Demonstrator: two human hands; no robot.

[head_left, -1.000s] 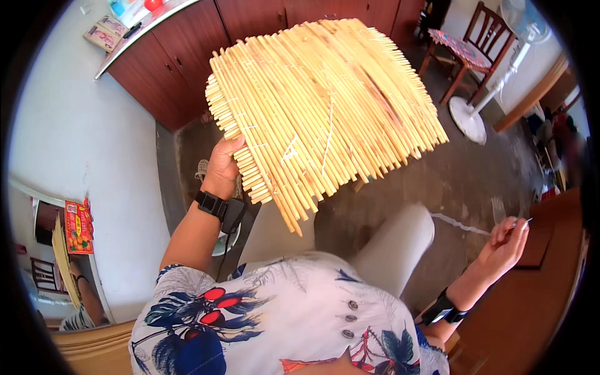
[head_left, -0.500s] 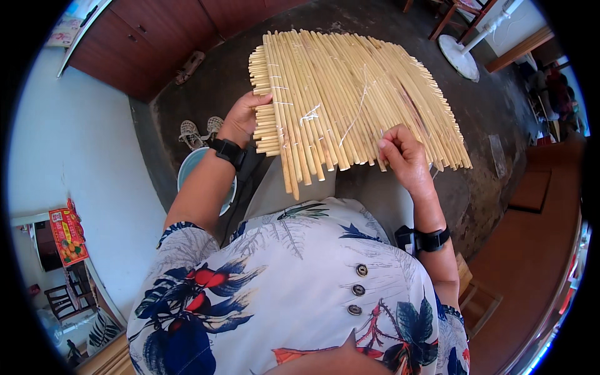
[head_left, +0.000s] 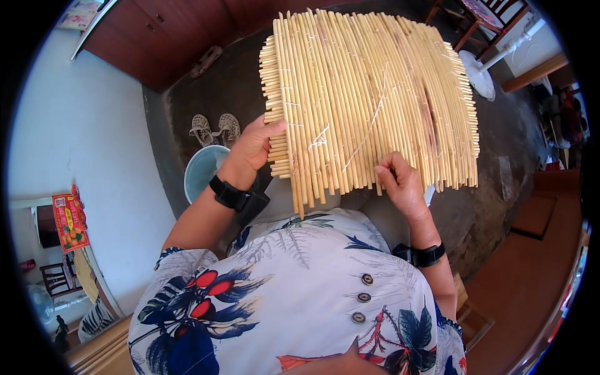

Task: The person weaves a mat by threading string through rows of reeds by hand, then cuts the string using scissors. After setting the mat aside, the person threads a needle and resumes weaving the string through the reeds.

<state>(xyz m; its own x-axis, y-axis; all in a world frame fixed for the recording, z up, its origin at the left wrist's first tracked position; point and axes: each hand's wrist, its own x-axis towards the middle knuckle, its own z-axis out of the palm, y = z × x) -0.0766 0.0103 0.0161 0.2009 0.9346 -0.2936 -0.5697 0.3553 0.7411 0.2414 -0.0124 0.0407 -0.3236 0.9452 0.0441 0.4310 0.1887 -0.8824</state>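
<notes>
A mat of pale yellow stalks point(head_left: 356, 81), laid side by side with crosswise stalks under them, spreads out in front of me. White stitches run along its left side, and a loose knot of white thread point(head_left: 319, 137) lies on its face. My left hand point(head_left: 253, 147) grips the mat's left edge, thumb on top and fingers hidden beneath. At the near edge my right hand point(head_left: 401, 184) is closed in a pinch against the stalk ends; whatever sits between its fingertips is too small to make out. Each wrist wears a black band.
A light blue bucket point(head_left: 203, 178) stands on the floor left of my knees, with a pair of shoes point(head_left: 214, 129) behind it. Dark red cabinets point(head_left: 150, 37) line the far left. A white stand base point(head_left: 478, 76) and wooden chair point(head_left: 484, 25) are at the far right.
In the picture, the mat sits slightly farther right and looks more face-on. Both hands appear lower, still at the same edges, and more of the bucket shows.
</notes>
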